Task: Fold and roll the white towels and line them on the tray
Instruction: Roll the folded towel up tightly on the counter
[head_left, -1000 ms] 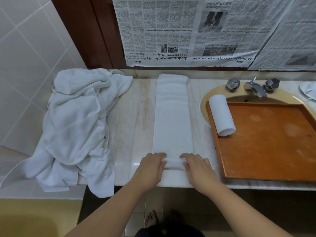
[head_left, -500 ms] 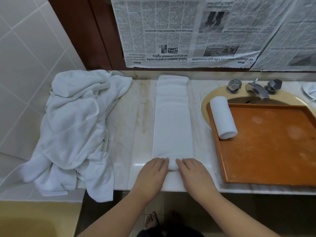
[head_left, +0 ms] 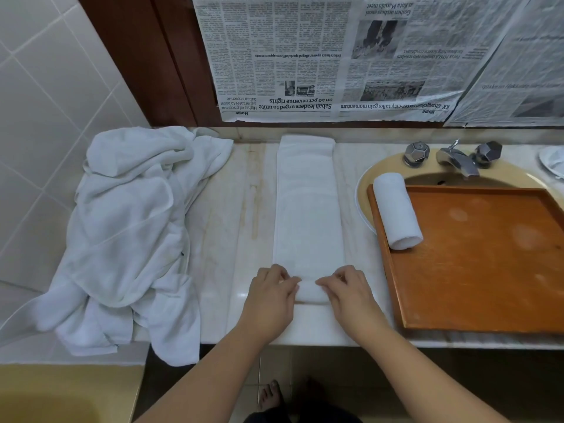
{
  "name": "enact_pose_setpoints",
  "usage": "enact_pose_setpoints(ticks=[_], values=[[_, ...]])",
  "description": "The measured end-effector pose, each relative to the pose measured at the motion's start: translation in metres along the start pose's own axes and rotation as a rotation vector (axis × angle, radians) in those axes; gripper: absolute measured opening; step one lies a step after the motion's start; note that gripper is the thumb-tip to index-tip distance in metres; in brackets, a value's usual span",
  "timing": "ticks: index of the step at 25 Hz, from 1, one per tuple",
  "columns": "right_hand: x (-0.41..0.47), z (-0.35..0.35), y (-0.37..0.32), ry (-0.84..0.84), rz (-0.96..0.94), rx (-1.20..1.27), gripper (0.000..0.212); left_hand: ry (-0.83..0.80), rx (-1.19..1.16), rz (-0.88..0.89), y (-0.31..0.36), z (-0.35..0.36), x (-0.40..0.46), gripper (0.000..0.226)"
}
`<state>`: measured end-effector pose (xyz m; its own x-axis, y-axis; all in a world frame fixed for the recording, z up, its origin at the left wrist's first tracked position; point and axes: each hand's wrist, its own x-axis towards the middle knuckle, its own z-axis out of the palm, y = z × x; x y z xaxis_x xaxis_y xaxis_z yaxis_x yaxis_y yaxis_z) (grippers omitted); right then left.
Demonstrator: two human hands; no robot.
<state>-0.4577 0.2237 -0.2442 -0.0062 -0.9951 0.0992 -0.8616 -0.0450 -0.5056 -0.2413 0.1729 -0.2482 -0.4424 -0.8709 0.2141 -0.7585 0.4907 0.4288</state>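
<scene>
Both hands — left hand (head_left: 270, 300), right hand (head_left: 348, 296) — curl fingers around the folded towel's (head_left: 308, 209) rolled near end.

The light is dim, soft and even, with a faint greenish-grey cast. It seems to fall from overhead, though no lamp shows. A pale sheen lies on the marble table (head_left: 244, 296) near its front edge, just left of the left hand (head_left: 270, 300), and duller patches of reflection sit on the wooden tray (head_left: 476, 270). Shadows are weak: a thin one under the rolled towel (head_left: 396, 210) on the tray, deeper gloom below the table's front edge. The wide lens bends the wall tiles (head_left: 55, 102) and the newspaper (head_left: 320, 56) outward toward the corners. Fine newsprint is soft and mostly unreadable; the white cloth shows little texture.
</scene>
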Motion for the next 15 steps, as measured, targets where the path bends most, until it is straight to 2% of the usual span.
enact_pose_setpoints(ticks=[3, 6, 9, 12, 15], values=[[0.002, -0.001, 0.002, 0.05, -0.136, -0.192, 0.036, 0.016, 0.088, 0.056, 0.001, 0.002, 0.003, 0.027], [-0.007, 0.003, -0.004, 0.112, -0.244, -0.272, 0.044, 0.07, 0.187, 0.204, -0.002, 0.007, -0.003, 0.035], [-0.024, 0.009, -0.009, 0.101, -0.195, -0.287, 0.049, 0.043, 0.203, 0.275, -0.002, 0.011, -0.019, 0.038], [-0.023, 0.007, -0.001, 0.057, -0.158, -0.24, 0.059, -0.007, 0.185, 0.225, -0.011, 0.012, -0.018, 0.049], [-0.006, 0.0, 0.004, 0.022, -0.095, -0.135, 0.046, -0.038, 0.063, 0.145, -0.019, 0.005, -0.004, 0.038]])
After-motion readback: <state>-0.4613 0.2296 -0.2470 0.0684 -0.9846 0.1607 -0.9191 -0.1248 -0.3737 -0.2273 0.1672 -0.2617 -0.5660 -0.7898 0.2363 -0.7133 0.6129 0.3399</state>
